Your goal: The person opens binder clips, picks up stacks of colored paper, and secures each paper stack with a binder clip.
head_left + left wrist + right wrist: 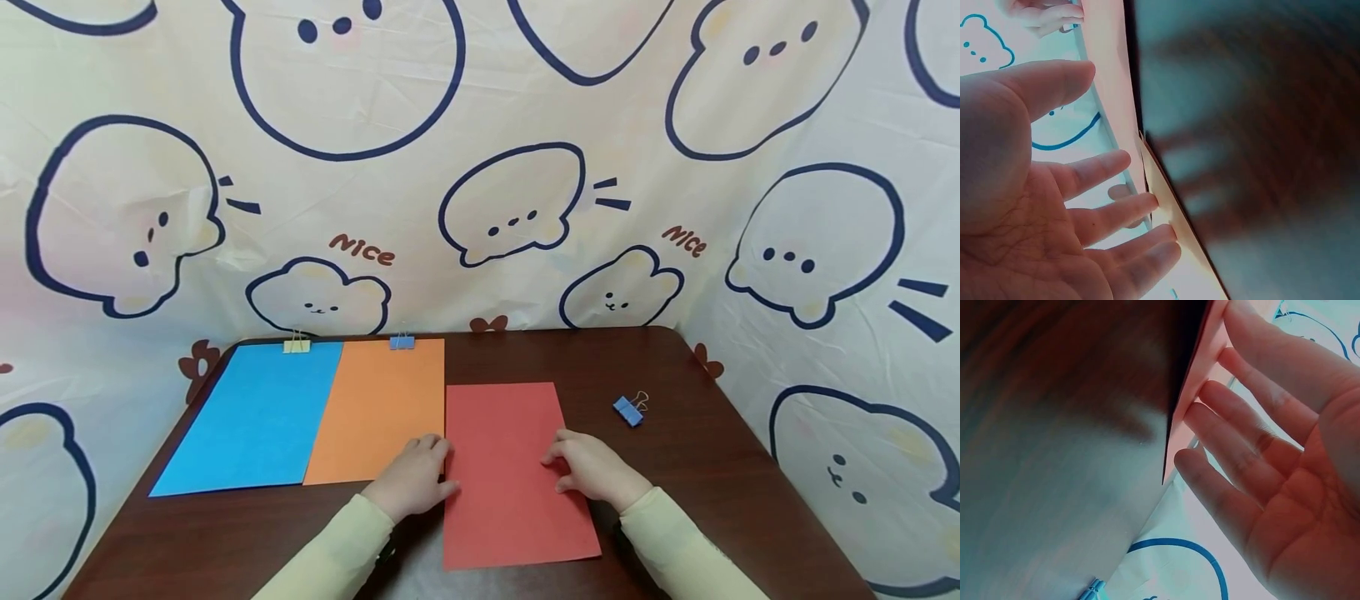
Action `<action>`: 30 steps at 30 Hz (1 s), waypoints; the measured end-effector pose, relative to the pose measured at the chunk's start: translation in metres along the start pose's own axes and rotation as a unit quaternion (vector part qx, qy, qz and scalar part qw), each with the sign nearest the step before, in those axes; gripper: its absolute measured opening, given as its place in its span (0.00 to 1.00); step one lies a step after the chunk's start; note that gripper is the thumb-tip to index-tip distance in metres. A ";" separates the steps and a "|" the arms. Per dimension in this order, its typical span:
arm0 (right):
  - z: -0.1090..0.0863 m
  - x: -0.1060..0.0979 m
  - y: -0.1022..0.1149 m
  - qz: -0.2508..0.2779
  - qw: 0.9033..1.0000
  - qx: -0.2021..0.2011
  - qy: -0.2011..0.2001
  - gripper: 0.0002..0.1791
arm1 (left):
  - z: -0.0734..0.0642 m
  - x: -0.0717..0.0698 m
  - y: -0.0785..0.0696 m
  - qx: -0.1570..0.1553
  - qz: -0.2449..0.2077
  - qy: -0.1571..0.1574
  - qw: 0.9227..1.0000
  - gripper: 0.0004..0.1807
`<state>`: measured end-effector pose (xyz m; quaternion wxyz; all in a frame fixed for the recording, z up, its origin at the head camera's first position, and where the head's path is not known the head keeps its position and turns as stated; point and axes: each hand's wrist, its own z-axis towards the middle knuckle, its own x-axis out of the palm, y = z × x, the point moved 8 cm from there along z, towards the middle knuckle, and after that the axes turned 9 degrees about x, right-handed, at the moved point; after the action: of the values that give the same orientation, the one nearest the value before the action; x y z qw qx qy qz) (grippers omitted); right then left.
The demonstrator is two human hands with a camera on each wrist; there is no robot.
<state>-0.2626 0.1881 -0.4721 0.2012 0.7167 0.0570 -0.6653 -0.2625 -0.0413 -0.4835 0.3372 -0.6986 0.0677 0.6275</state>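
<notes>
A red sheet of paper (502,500) lies on the table in front of me, its top edge lower than those of its neighbours. My left hand (412,479) rests at its left edge, fingers over the border with the orange sheet (386,400). At the right edge, the fingertips of my right hand (596,471) touch the red sheet. In the left wrist view the left hand (1041,212) has its fingers spread and relaxed; in the right wrist view the right hand (1297,487) shows loosely bent fingers against the paper.
Left of the orange sheet lies a blue sheet (255,417). A yellow binder clip (296,346) sits on the blue sheet's top edge, a blue binder clip (402,342) on the orange one's. Another blue binder clip (628,411) lies loose at the right. Patterned cloth surrounds the dark table (720,500).
</notes>
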 end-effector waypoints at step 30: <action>0.000 0.001 -0.002 0.010 1.000 0.019 0.007 0.19 | 0.009 -0.005 0.000 -0.022 -0.104 -0.052 0.993 0.14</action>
<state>-0.2629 0.1899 -0.4739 0.1941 0.7256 0.0385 -0.6591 -0.2714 -0.0378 -0.4783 0.3882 -0.6753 -0.0375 0.6260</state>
